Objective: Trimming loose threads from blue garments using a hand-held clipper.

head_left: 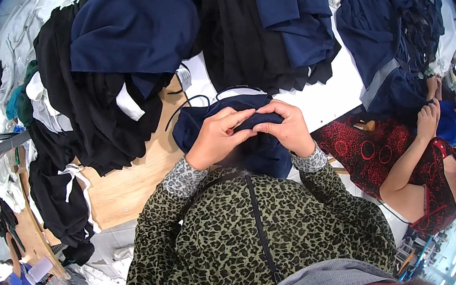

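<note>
A navy blue garment [267, 157] lies bunched at the table's near edge, close to my body. My left hand [217, 138] pinches a folded edge of it between thumb and fingers. From the other side, my right hand [287, 128] grips the same rolled edge, thumb toward my left thumb. A small reddish bit shows by my left palm, too small to name. Dark cord [188, 103] loops out of the cloth beyond my left hand.
Heaped black garments [96, 113] and a navy pile [134, 31] cover the table's far left. More black cloth [237, 33] and navy cloth [365, 34] lie ahead and right. A person in a red-black patterned dress [363, 154] sits close at my right.
</note>
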`<action>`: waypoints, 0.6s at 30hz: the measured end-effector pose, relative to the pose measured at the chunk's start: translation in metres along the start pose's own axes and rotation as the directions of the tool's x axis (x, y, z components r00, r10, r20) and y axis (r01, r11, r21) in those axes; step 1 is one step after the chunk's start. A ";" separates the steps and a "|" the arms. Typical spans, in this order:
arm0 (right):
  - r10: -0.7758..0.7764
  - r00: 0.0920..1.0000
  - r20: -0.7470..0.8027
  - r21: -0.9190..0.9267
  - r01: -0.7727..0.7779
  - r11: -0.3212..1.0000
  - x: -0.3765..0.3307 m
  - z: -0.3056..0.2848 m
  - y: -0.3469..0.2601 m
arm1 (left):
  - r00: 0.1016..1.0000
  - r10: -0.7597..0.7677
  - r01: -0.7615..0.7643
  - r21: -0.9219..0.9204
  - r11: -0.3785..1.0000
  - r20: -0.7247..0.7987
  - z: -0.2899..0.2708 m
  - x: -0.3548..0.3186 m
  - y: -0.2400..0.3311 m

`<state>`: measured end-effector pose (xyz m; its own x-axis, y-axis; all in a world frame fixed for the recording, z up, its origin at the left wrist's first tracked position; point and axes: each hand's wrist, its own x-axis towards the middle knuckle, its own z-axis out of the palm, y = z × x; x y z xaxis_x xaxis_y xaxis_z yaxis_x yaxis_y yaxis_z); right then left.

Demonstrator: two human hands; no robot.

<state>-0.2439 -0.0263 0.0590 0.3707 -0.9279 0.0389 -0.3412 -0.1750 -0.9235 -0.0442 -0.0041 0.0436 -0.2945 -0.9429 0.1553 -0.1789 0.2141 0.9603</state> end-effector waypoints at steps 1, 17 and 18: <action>0.001 1.000 0.001 -0.001 -0.001 1.000 -0.001 0.002 -0.003 | 1.000 0.006 -0.006 0.025 1.000 -0.008 0.000 0.000 0.001; 0.353 0.927 0.130 0.718 -0.333 0.611 -0.008 0.021 -0.001 | 0.931 -0.360 0.337 -0.527 0.780 0.063 0.009 -0.003 0.002; 0.348 0.927 0.139 0.718 -0.336 0.610 -0.007 0.021 0.000 | 0.910 -0.400 0.395 -0.525 0.754 0.112 0.006 -0.003 0.004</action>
<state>-0.2283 -0.0123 0.0509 0.3447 -0.8756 -0.3382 0.2872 0.4414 -0.8501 -0.0498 0.0011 0.0460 -0.3013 -0.9150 -0.2682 0.2415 -0.3454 0.9068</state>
